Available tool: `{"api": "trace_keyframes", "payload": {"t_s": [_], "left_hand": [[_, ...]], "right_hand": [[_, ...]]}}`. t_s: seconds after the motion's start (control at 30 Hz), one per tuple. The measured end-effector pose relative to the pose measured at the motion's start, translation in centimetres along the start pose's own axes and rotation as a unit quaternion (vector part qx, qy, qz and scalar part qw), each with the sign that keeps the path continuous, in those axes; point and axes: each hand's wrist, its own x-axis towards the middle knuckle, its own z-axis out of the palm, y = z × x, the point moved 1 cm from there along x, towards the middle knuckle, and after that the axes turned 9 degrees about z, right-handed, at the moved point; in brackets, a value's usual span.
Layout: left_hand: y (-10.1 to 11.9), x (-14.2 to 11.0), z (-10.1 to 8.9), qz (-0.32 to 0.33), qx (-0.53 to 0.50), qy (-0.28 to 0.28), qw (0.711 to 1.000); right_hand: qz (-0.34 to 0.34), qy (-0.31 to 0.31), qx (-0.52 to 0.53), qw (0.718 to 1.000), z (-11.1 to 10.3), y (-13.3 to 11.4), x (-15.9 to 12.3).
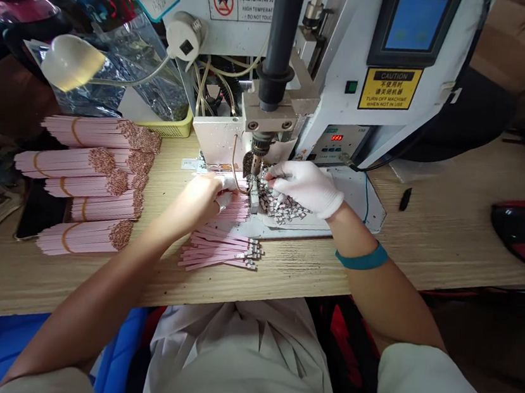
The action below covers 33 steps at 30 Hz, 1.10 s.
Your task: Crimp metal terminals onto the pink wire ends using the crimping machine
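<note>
Pink wire bundles (60,164) lie beside the left hand (197,200).

Bare left hand (202,199) curled downward at frame centre; white-gloved right hand (305,188) just right of it, fingers bunched; left forearm (109,273) and right forearm (379,294) rising from the lower corners.

Left hand (200,198) on pink wires (227,211); gloved right hand (304,187) over metal terminals (283,207) beside press head (260,145).

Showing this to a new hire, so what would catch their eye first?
The white machine, with its blue screen and yellow caution label, dominates the back of the bench. Banded bundles of pink copper-ended wires lie to its left. Below it, a white-gloved right hand and a bare left hand work.
</note>
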Motion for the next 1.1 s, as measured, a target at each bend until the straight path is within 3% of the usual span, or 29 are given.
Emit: {"api": "trace_keyframes", "payload": {"t_s": [0.27, 0.47, 0.67, 1.1], "left_hand": [[-0.1, -0.2, 0.0, 0.020, -0.088, 0.010, 0.996], [0.0, -0.2, -0.5, -0.005, -0.236, -0.007, 0.972], [-0.8, 0.3, 0.3, -0.058, -0.321, -0.015, 0.945], [-1.0, 0.9, 0.6, -0.067, -0.318, -0.013, 0.946]], "right_hand": [[0.041, -0.040, 0.103, 0.993, 0.6, -0.5, -0.3], [0.050, -0.080, 0.174, 0.980, 1.7, -0.4, -0.4], [0.062, -0.123, 0.208, 0.968, 2.2, 0.2, 0.0], [0.071, -0.118, 0.215, 0.967, 2.5, 0.5, -0.1]]}}
